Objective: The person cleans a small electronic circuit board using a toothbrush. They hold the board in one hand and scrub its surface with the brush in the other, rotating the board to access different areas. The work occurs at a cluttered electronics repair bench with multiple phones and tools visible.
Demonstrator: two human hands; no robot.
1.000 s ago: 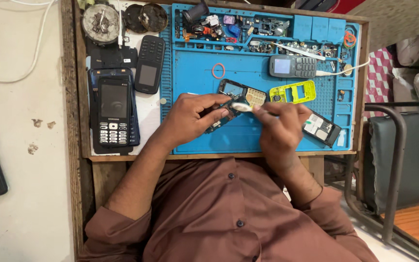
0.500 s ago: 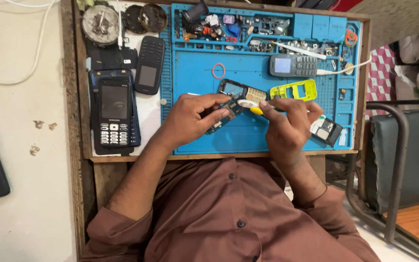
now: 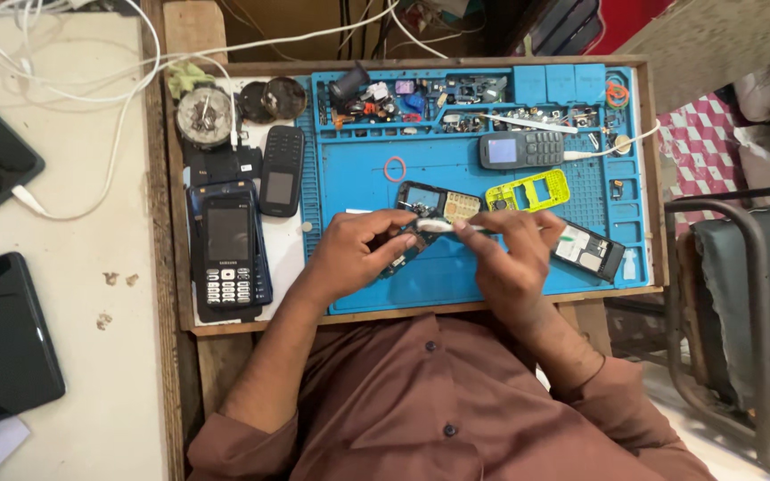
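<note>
An opened mobile phone (image 3: 430, 207) with its circuit board bare lies on the blue work mat (image 3: 367, 191). My left hand (image 3: 358, 254) grips the phone's lower end and steadies it. My right hand (image 3: 510, 254) holds a small white brush (image 3: 443, 227), and the brush tip rests on the board between the two hands. A yellow phone frame (image 3: 528, 190) lies just behind my right hand. A black phone back part (image 3: 588, 252) sits to its right.
A grey keypad phone (image 3: 520, 150) with a white cable lies at the mat's back. Tool compartments (image 3: 456, 93) line the far edge. Left of the mat are stacked dark phones (image 3: 227, 254), a black phone (image 3: 282, 169), a round tin (image 3: 204, 116). Two smartphones (image 3: 2, 334) lie on the left table.
My right hand has shifted slightly while working the brush over the board. My left hand has kept its hold on the phone.
</note>
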